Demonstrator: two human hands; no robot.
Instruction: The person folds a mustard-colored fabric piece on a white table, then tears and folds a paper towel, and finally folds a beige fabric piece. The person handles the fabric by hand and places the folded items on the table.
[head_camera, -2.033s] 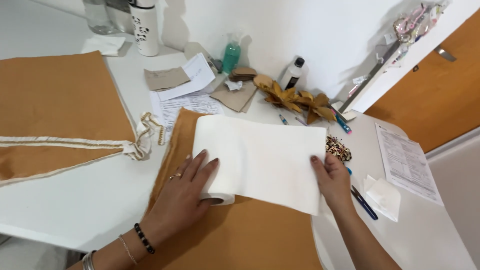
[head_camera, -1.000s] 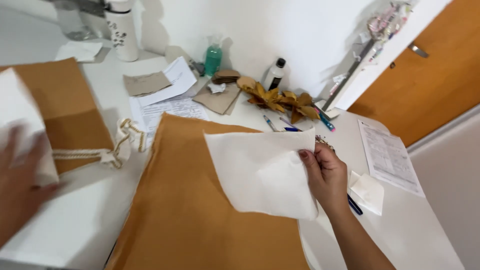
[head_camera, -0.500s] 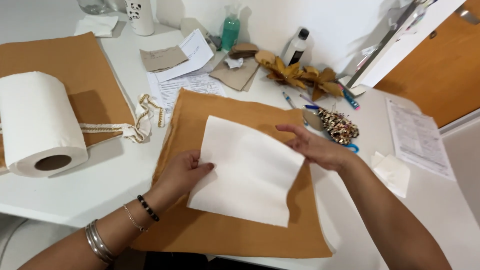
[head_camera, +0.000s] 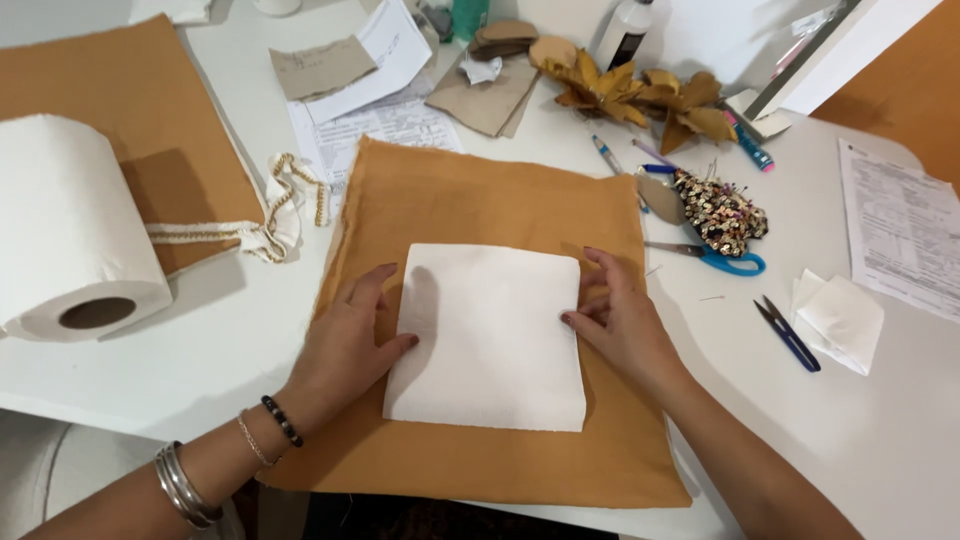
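Two hands press flat on a white paper sheet (head_camera: 487, 335) lying square at the centre of the mustard fabric panel (head_camera: 480, 200), apparently pinning it smooth. Left hand (head_camera: 350, 335) sits at the sheet's nine o'clock edge, fingers spread, nothing gripped; right hand (head_camera: 620, 320) at three o'clock, fingertips curled onto the edge, pinning rather than clasping. Over at nine o'clock on the tabletop (head_camera: 230, 320), a paper roll (head_camera: 70, 240); scissors (head_camera: 715, 258) at two o'clock.
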